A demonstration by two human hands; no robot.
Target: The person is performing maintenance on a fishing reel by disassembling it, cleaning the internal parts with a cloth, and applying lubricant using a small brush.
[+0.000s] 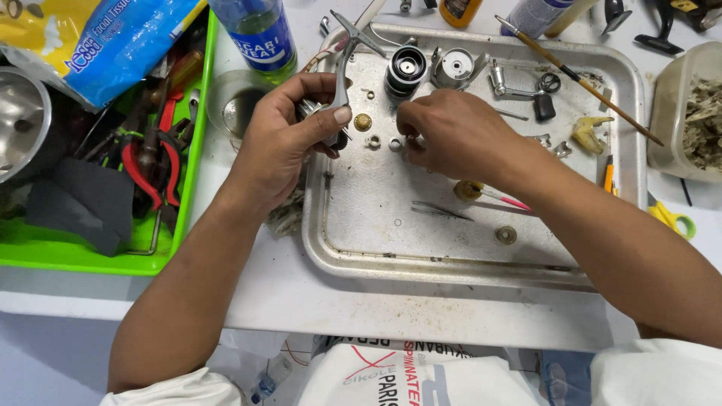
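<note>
Left hand (289,135): pinching metal reel part (340,71) over the tray (466,265) edge at 10 o'clock. Right hand (451,135): fingertips curled together on small rings (395,144). Tweezers (440,211) at 6 o'clock; bare tray beneath.

- The left hand (282,139) covers most of the grey metal part (320,113) in its grip.
- Beside the metal tray (481,267), the blue bottle (256,34) is cut off by the top edge.
- The right hand's fingertips (410,143) hide whatever they pinch.

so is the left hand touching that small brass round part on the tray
Apart. The head view shows bare tray between the left hand thumb tip and the brass round part, which lies alone just beside it.
</note>
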